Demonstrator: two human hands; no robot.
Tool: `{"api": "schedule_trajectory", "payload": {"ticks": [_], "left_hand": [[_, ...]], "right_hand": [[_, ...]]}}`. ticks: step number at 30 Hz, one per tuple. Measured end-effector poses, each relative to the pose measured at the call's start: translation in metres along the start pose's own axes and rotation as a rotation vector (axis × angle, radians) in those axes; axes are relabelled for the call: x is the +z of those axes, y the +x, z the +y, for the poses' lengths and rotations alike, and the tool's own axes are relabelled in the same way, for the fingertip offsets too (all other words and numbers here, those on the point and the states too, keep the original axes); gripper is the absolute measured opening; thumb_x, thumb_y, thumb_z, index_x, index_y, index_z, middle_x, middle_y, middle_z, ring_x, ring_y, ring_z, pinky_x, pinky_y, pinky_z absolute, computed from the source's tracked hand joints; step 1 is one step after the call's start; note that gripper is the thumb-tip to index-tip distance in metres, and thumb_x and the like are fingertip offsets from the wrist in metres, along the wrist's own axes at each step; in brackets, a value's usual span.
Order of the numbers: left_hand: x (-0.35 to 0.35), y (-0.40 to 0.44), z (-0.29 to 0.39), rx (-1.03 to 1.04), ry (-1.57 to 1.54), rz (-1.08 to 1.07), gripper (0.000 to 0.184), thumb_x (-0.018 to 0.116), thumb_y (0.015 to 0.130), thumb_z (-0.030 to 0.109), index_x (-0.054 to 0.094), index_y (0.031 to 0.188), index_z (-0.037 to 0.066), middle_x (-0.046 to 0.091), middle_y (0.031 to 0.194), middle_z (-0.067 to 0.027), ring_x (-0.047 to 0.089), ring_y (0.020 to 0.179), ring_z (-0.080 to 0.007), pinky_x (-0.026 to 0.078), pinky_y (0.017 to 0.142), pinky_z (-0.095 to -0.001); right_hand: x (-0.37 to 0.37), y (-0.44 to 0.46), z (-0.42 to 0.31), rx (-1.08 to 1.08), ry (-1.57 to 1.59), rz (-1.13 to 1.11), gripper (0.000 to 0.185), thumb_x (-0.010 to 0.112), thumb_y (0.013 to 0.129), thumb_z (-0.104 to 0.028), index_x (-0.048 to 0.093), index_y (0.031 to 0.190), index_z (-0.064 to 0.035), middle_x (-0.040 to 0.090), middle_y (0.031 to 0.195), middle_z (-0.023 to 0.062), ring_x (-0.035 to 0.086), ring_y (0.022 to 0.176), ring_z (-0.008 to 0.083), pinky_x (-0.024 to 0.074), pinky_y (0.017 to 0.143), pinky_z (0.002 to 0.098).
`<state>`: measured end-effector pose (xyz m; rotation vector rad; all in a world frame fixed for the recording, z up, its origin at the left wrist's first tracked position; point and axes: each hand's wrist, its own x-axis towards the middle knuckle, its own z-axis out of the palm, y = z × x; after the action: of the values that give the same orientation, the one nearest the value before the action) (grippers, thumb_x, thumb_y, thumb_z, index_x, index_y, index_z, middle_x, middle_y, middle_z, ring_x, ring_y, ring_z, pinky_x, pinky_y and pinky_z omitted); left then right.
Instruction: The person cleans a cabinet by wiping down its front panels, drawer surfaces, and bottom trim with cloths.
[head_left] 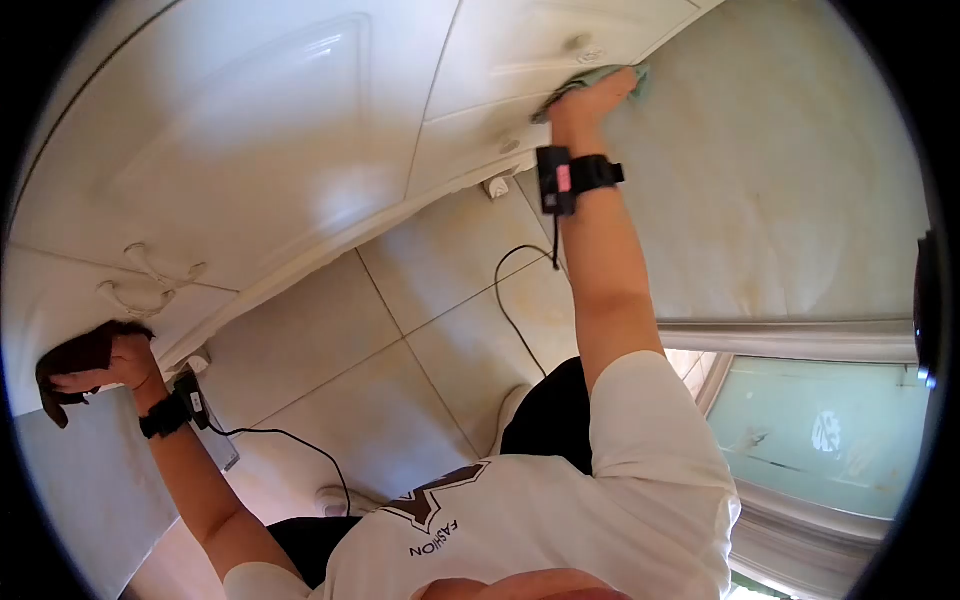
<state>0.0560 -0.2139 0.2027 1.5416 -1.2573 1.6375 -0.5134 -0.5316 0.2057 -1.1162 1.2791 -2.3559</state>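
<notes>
My left hand (125, 362) is closed on a dark brown cloth (92, 352), at the lower left edge of a white cabinet (250, 120). Part of the cloth hangs below the fingers. At the cabinet's far right end, my right hand (592, 98) grips a green cloth (640, 80) against the front, close to a round knob (585, 48). Some fingers of each hand are hidden. A curved double handle (150, 285) sits just above my left hand. Each wrist wears a black strap with a small box and a cable.
The cabinet stands on short feet (497, 187) over a tiled floor (340, 330). A pale wall panel (770, 180) rises to the right, near a light-framed glass pane (810, 430). Black cables (510, 315) loop from both wrists above the floor. My shoes show below.
</notes>
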Motion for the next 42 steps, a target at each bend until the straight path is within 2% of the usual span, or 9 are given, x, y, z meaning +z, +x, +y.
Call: {"api": "schedule_trajectory", "payload": {"ticks": [1,10,12,16,20,25,31,37,42], "left_hand": [[0.003,-0.004,-0.004,0.043,0.043,-0.005,0.067,0.046,0.095,0.029,0.017,0.140,-0.013,0.014,0.146,-0.0318,0.019,0.131,-0.0502,0.015,0.106,-0.0607],[0.007,-0.015,-0.012,-0.096,-0.079,0.033,0.084,0.055,0.088,0.036,0.012,0.141,-0.012,0.012,0.148,-0.0285,0.016,0.134,-0.0453,0.011,0.109,-0.0583],[0.012,-0.028,-0.033,-0.072,-0.032,-0.026,0.100,0.065,0.081,0.043,0.008,0.144,-0.009,0.010,0.150,-0.0248,0.011,0.138,-0.0413,0.005,0.111,-0.0562],[0.001,-0.007,-0.004,-0.097,-0.003,-0.034,0.078,0.053,0.089,0.037,0.019,0.141,-0.010,0.020,0.145,-0.0285,0.020,0.132,-0.0454,0.011,0.108,-0.0587],[-0.001,0.007,0.005,-0.127,-0.092,0.104,0.063,0.045,0.093,0.030,0.024,0.140,-0.007,0.025,0.143,-0.0287,0.026,0.128,-0.0480,0.018,0.104,-0.0593],[0.002,-0.004,-0.010,-0.073,-0.117,0.160,0.077,0.046,0.090,0.042,0.012,0.148,0.003,0.030,0.141,-0.0293,0.032,0.125,-0.0459,0.016,0.102,-0.0604],[-0.004,-0.001,-0.005,-0.205,-0.180,0.146,0.070,0.051,0.081,0.031,0.027,0.138,0.000,0.037,0.133,-0.0316,0.033,0.113,-0.0489,0.022,0.095,-0.0617],[-0.009,0.001,0.000,-0.280,-0.187,0.092,0.064,0.055,0.077,0.026,0.037,0.132,-0.002,0.041,0.130,-0.0294,0.034,0.110,-0.0471,0.026,0.094,-0.0573],[-0.010,0.001,-0.002,-0.281,-0.185,0.123,0.064,0.055,0.078,0.031,0.039,0.130,-0.003,0.043,0.129,-0.0282,0.038,0.103,-0.0434,0.029,0.088,-0.0552]], "right_hand": [[-0.002,0.000,-0.016,0.399,0.558,-0.083,0.056,0.034,0.097,-0.042,0.038,0.135,-0.0017,0.041,0.139,0.0098,0.038,0.125,0.0257,0.0283,0.106,0.0358],[-0.037,-0.072,0.068,0.559,0.214,0.119,0.056,0.034,0.096,-0.046,0.045,0.129,-0.0015,0.047,0.132,0.0077,0.043,0.116,0.0234,0.0324,0.101,0.0335],[-0.042,-0.087,0.085,0.374,-0.031,0.035,0.057,0.033,0.097,-0.044,0.040,0.133,0.0008,0.043,0.136,0.0112,0.040,0.121,0.0253,0.0302,0.104,0.0336],[-0.045,-0.131,0.094,0.193,-0.245,-0.010,0.061,0.028,0.101,-0.036,0.021,0.142,0.0083,0.026,0.148,0.0227,0.030,0.133,0.0318,0.0214,0.111,0.0351],[-0.019,-0.245,0.025,0.288,-0.160,-0.085,0.066,0.027,0.101,-0.035,0.006,0.142,0.0127,0.003,0.152,0.0276,0.002,0.143,0.0337,0.0018,0.116,0.0384],[0.039,-0.364,-0.101,0.396,-0.428,-0.340,0.068,0.030,0.101,-0.035,0.007,0.141,0.0145,0.006,0.151,0.0291,0.002,0.140,0.0441,0.0034,0.115,0.0464],[0.090,-0.228,-0.211,-1.285,-0.502,-0.552,0.059,0.046,0.092,-0.043,0.041,0.128,0.0022,0.045,0.113,0.0248,0.041,0.101,0.0395,0.0300,0.092,0.0546],[0.102,-0.139,-0.194,-1.217,-0.244,-0.133,0.050,0.053,0.084,-0.032,0.047,0.120,0.0019,0.046,0.109,0.0260,0.041,0.101,0.0448,0.0287,0.093,0.0586],[0.013,-0.229,-0.101,-0.427,-0.699,-0.872,0.034,0.052,0.084,-0.026,0.048,0.097,0.0053,0.043,0.115,0.0375,0.040,0.103,0.0525,0.0291,0.091,0.0599]]}}
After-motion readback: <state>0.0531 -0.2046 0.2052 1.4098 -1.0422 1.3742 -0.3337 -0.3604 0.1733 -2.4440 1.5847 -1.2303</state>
